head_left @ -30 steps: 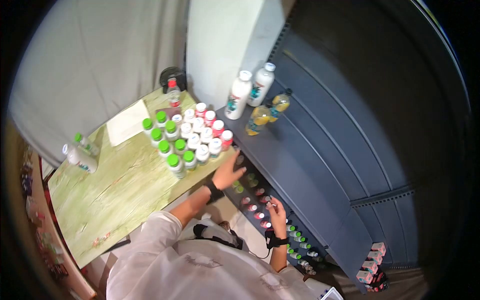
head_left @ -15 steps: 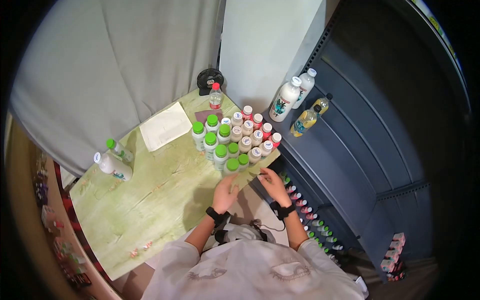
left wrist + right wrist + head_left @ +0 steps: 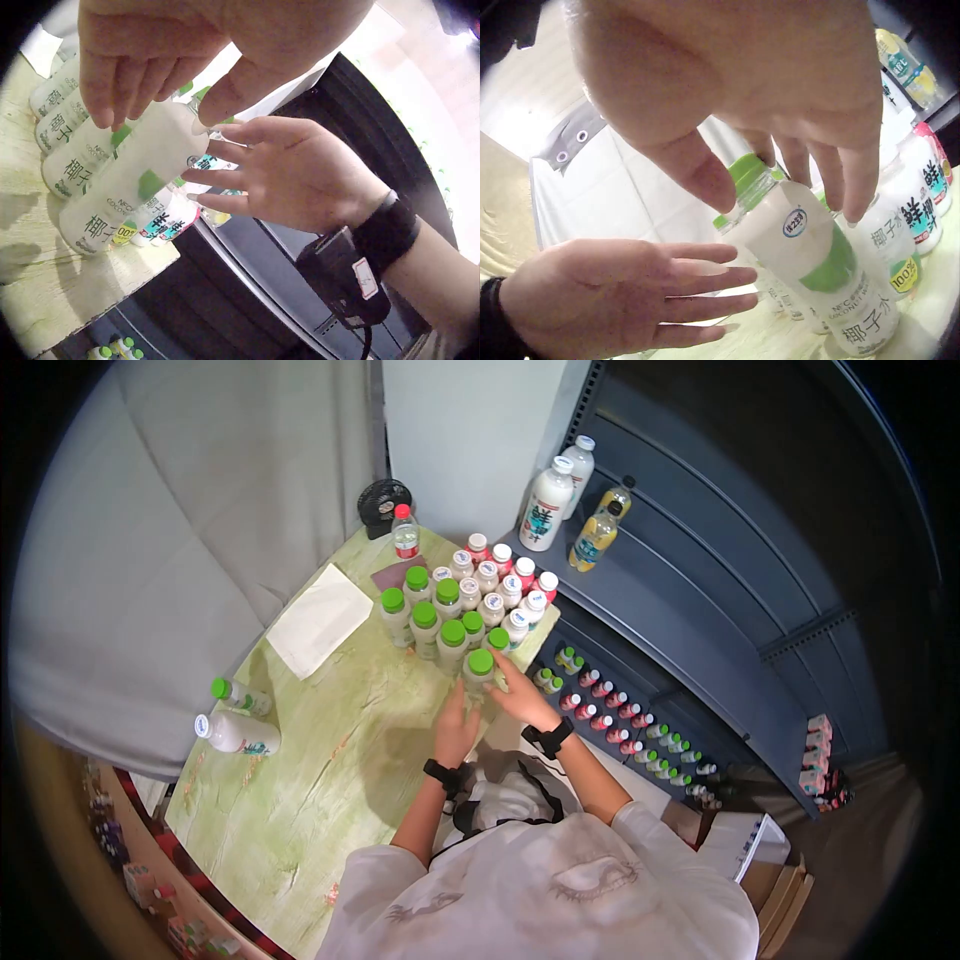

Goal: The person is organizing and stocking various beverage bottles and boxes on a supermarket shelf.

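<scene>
A green-capped coconut water bottle point(image 3: 480, 670) stands upright at the front corner of a group of bottles on the table. Either side of it, my hands face each other with fingers extended. My left hand point(image 3: 456, 728) is at its left; its fingertips overlap the bottle's upper part in the left wrist view. From the right, my right hand point(image 3: 522, 695) reaches over its shoulder, thumb point(image 3: 716, 180) beside the cap and fingers behind. More green-capped bottles point(image 3: 424, 630) stand close behind, then white-capped bottles point(image 3: 490, 608) and red ones point(image 3: 524, 572).
A paper sheet point(image 3: 318, 622), a black fan point(image 3: 384, 507) and a red-capped bottle point(image 3: 405, 535) are farther back on the table point(image 3: 290, 820). Two bottles lie at its left. Tall white bottles point(image 3: 546, 510) stand on the upper grey shelf; rows of small bottles point(image 3: 630, 710) fill the lower one.
Both hands have moved from beside the lower shelf and the table's right edge to either side of the front green-capped bottle. The head view has shifted as well.
</scene>
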Demonstrator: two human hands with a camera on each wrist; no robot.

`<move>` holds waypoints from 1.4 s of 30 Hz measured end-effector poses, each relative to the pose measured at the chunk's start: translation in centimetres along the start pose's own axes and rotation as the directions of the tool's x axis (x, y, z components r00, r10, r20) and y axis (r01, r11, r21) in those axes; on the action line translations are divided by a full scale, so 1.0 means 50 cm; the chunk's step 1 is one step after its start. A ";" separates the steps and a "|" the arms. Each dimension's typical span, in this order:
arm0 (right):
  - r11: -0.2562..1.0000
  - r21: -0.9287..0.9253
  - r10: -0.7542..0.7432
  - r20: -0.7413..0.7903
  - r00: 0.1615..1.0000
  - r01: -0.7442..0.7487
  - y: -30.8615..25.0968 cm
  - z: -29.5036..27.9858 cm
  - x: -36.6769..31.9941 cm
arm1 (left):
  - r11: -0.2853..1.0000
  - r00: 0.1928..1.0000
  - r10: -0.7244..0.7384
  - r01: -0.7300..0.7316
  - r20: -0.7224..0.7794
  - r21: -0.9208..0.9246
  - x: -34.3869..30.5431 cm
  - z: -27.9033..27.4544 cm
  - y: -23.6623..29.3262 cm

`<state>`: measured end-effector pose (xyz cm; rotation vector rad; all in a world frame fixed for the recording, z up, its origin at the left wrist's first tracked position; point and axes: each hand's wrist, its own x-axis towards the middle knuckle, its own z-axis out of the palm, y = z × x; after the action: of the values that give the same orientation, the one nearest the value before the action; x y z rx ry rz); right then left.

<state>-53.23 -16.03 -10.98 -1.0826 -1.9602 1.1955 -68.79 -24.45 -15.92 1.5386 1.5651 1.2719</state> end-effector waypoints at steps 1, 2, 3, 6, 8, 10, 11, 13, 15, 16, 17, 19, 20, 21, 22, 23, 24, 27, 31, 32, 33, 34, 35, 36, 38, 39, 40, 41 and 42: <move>0.999 -0.036 0.013 0.014 1.000 -0.012 -0.023 0.001 -0.008 | 0.999 1.000 -0.017 0.017 0.005 -0.052 0.002 0.006 -0.007; 0.997 -0.072 0.025 0.027 0.999 -0.023 -0.049 -0.001 -0.018 | 0.994 0.999 -0.032 0.033 0.011 -0.102 0.006 0.012 -0.014; 0.994 -0.108 0.037 0.038 0.999 -0.032 -0.067 0.000 -0.024 | 0.987 0.999 -0.046 0.048 0.018 -0.152 0.012 0.014 -0.014; 0.992 -0.126 0.031 -0.003 1.000 -0.031 -0.075 0.011 -0.042 | 0.978 0.988 -0.143 0.151 0.064 -0.141 0.021 0.010 -0.014; 0.990 -0.141 0.006 -0.047 0.999 -0.013 -0.074 0.020 -0.053 | 0.977 0.995 -0.095 0.092 -0.004 -0.191 0.026 0.013 -0.014; 0.991 -0.134 0.008 -0.081 0.997 -0.019 -0.077 0.023 -0.059 | 0.975 0.997 -0.064 0.053 -0.046 -0.215 0.031 0.019 -0.022; 0.991 -0.131 0.012 -0.096 0.995 -0.024 -0.079 0.024 -0.064 | 0.975 0.997 -0.060 0.048 -0.051 -0.216 0.030 0.019 -0.027; 0.986 -0.164 0.020 -0.074 0.997 -0.032 -0.068 0.026 -0.067 | 0.981 0.998 -0.044 0.034 -0.049 -0.189 0.033 0.018 -0.027; 0.985 -0.163 0.053 -0.056 0.997 -0.061 -0.067 0.026 -0.075 | 0.991 0.999 -0.022 0.016 -0.040 -0.131 0.040 0.013 -0.024; 0.982 -0.183 0.048 -0.041 0.998 -0.054 -0.066 0.022 -0.076 | 0.992 0.999 -0.032 0.028 -0.032 -0.127 0.042 0.013 -0.019; 0.982 -0.185 0.033 -0.050 0.998 -0.042 -0.063 0.021 -0.077 | 0.992 0.999 -0.044 0.041 -0.023 -0.119 0.043 0.011 -0.016; 0.982 -0.188 0.003 -0.066 0.998 -0.016 -0.054 0.021 -0.077 | 0.992 0.997 -0.067 0.064 -0.024 -0.109 0.042 0.007 -0.002; 0.983 -0.182 0.005 -0.062 0.998 -0.016 -0.049 0.021 -0.077 | 0.992 0.996 -0.077 0.073 -0.034 -0.107 0.040 0.011 0.006; 0.984 -0.175 0.007 -0.057 0.998 -0.017 -0.050 0.019 -0.077 | 0.991 0.995 -0.089 0.084 -0.044 -0.104 0.037 0.013 0.010; 0.985 -0.169 0.007 -0.050 0.999 -0.016 -0.050 0.017 -0.075 | 0.991 0.996 -0.073 0.066 -0.059 -0.114 0.038 0.016 0.007; 0.989 -0.147 0.018 -0.053 0.998 -0.025 -0.052 0.017 -0.075 | 0.991 0.996 -0.058 0.048 -0.074 -0.123 0.039 0.019 0.004; 0.992 -0.123 0.030 -0.055 0.998 -0.036 -0.065 0.018 -0.074 | 0.991 0.995 -0.044 0.032 -0.088 -0.131 0.039 0.021 0.004; 0.991 -0.131 0.032 -0.033 0.999 -0.036 -0.076 0.019 -0.068 | 0.982 0.993 -0.081 0.066 -0.084 -0.176 0.044 0.016 0.012; 0.993 -0.114 0.000 0.002 1.000 0.000 -0.089 -0.006 -0.057 | 0.991 0.989 -0.112 0.105 -0.097 -0.081 0.051 0.018 0.043; 0.992 -0.128 -0.009 0.011 1.000 0.010 -0.086 -0.014 -0.054 | 0.994 0.989 -0.100 0.094 -0.106 -0.057 0.052 0.024 0.043; 0.990 -0.142 -0.018 0.021 1.000 0.020 -0.081 -0.023 -0.052 | 0.996 0.989 -0.089 0.085 -0.114 -0.033 0.053 0.029 0.044; 0.987 -0.155 -0.027 0.031 0.999 0.031 -0.075 -0.032 -0.049 | 0.995 0.987 -0.101 0.103 -0.122 0.007 0.053 0.035 0.046; 0.989 -0.141 -0.034 0.038 0.999 0.039 -0.069 -0.044 -0.047 | 0.992 0.985 -0.112 0.119 -0.131 0.046 0.052 0.041 0.049; 0.991 -0.127 -0.041 0.043 0.998 0.046 -0.062 -0.057 -0.044 | 0.987 0.983 -0.121 0.134 -0.140 0.084 0.058 0.044 0.060; 0.995 -0.092 -0.044 0.042 0.998 0.047 -0.051 -0.088 -0.034 | 0.992 0.989 -0.036 0.053 -0.143 0.114 0.069 0.053 0.086; 0.997 -0.073 -0.036 0.039 0.999 0.039 -0.050 -0.108 -0.028 | 0.992 0.989 0.004 0.015 -0.147 0.125 0.079 0.060 0.106; 0.998 -0.057 -0.028 0.042 0.999 0.030 -0.049 -0.133 -0.020 | 0.989 0.990 0.033 -0.012 -0.140 0.148 0.092 0.072 0.123; 0.999 -0.040 0.005 0.044 0.999 -0.003 -0.050 -0.164 -0.014 | 0.985 0.989 0.060 -0.036 -0.136 0.169 0.105 0.086 0.139; 0.999 -0.024 0.039 0.048 0.998 -0.038 -0.055 -0.194 -0.009 | 0.980 0.988 0.083 -0.057 -0.133 0.190 0.118 0.102 0.157</move>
<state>-46.11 -13.04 -4.46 -1.1179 -2.0030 1.2328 -61.98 -18.63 -9.44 1.6633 1.7758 1.3298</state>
